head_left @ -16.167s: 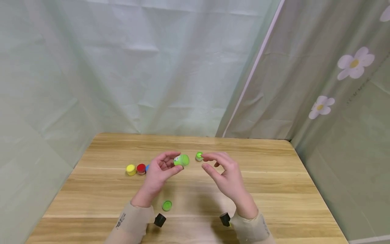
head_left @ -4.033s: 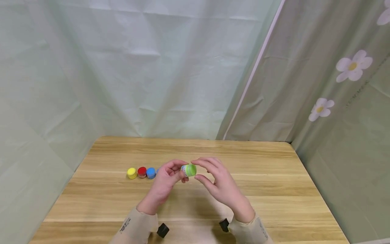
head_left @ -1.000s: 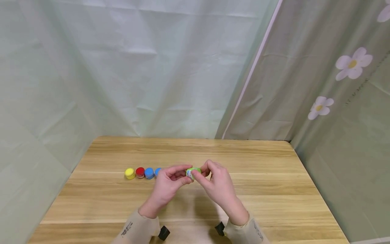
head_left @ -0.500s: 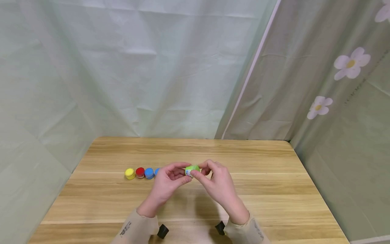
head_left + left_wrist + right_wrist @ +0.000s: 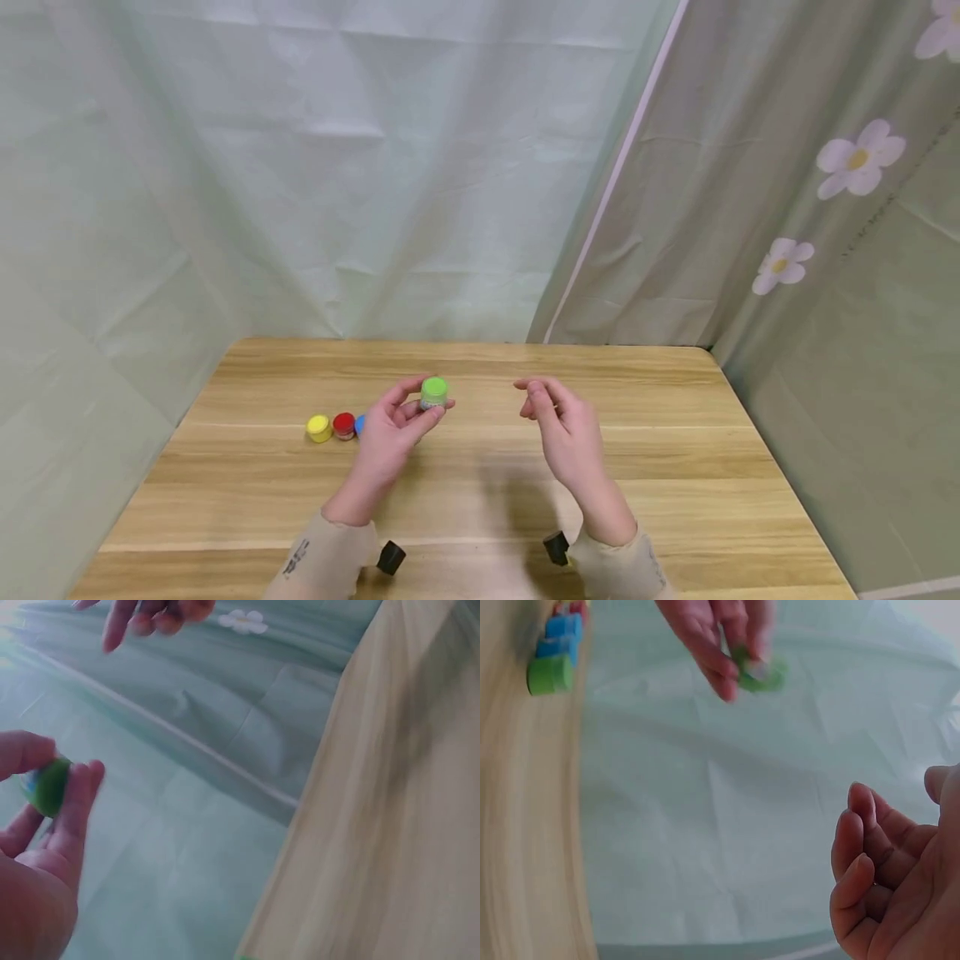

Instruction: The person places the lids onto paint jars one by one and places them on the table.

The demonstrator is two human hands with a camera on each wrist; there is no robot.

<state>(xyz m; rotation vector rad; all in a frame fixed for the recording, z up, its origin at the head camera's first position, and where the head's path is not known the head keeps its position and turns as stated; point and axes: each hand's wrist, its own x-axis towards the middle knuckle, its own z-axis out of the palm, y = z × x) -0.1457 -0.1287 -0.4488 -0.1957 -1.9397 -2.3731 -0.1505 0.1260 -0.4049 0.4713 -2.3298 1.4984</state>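
Observation:
My left hand (image 5: 382, 433) holds a small green-lidded jar (image 5: 434, 393) above the table, gripping it between thumb and fingers, lid facing up. A printed label shows below the lid. In the left wrist view, the green jar (image 5: 51, 787) sits between the fingertips. My right hand (image 5: 570, 433) is raised to the right, apart from the jar. Its fingers are loosely curled and hold nothing, as the right hand (image 5: 889, 862) shows in the right wrist view.
A yellow jar (image 5: 318, 428), a red jar (image 5: 344, 426) and a blue jar (image 5: 361, 425) stand in a row at the left, partly hidden by my left hand. The right wrist view adds a green jar (image 5: 551, 675) at the row's end. Curtains (image 5: 420, 208) surround the wooden table (image 5: 675, 500).
The right hand has let go of the green jar and drawn back right. The left hand has carried it left and up. The loose green lid seen earliest is gone from the table.

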